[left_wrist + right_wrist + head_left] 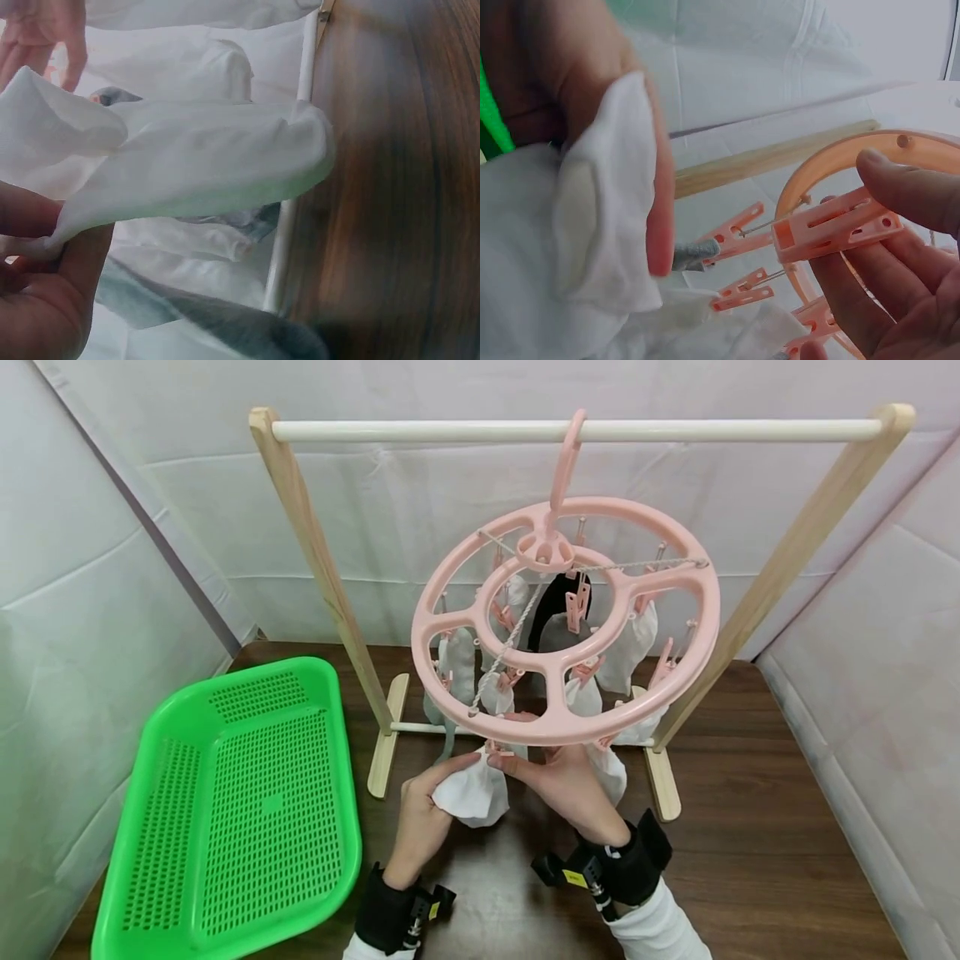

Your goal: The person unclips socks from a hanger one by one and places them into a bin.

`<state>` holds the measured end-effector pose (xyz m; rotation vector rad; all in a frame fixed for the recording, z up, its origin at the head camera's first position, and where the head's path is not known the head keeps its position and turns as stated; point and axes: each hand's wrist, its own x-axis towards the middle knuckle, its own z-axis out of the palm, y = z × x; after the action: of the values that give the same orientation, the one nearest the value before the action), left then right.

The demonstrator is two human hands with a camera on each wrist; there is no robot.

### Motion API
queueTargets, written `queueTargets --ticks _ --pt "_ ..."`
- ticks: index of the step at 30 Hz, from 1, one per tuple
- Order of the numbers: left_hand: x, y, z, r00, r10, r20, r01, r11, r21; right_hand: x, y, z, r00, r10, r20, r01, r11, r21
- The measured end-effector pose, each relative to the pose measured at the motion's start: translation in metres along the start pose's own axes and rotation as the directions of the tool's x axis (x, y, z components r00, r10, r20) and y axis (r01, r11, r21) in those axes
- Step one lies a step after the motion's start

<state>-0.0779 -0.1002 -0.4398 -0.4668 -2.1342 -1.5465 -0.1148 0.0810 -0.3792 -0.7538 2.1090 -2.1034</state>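
A pink round clip hanger hangs by its hook from the white rod of a wooden rack. Several white socks and one dark one hang from its clips. At the ring's near edge my left hand grips a white sock, which also fills the left wrist view. My right hand pinches a pink clip between thumb and fingers, right beside the sock's top. I cannot tell whether the clip still bites the sock.
A green perforated basket with nothing in it lies on the dark wooden table at my left. The rack's wooden feet stand just beyond my hands. White cloth walls close in the sides and back.
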Motion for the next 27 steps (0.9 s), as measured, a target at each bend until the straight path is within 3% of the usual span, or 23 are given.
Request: queueTargets --ticks 6,14,21,27 --pt "-0.010 -0.012 -0.003 0.995 0.087 -0.039 -0.083 0.992 0.100 -0.002 0.003 -0.003 1.000 -0.014 0.019 0.014 1.000 -0.014" --pt "-0.015 0.011 -0.021 0.992 0.102 -0.070 -0.092 0.986 0.137 0.001 0.014 -0.006 0.991 -0.099 0.095 0.092 0.993 0.076" --pt "-0.020 0.032 -0.041 0.982 0.159 -0.101 -0.136 0.969 0.207 -0.009 0.024 -0.009 0.996 0.015 0.088 -0.022 0.997 0.077" --pt "-0.020 0.042 -0.067 0.971 0.197 -0.135 -0.149 0.941 0.303 -0.018 0.033 -0.013 0.992 0.037 0.120 -0.047 0.996 0.081"
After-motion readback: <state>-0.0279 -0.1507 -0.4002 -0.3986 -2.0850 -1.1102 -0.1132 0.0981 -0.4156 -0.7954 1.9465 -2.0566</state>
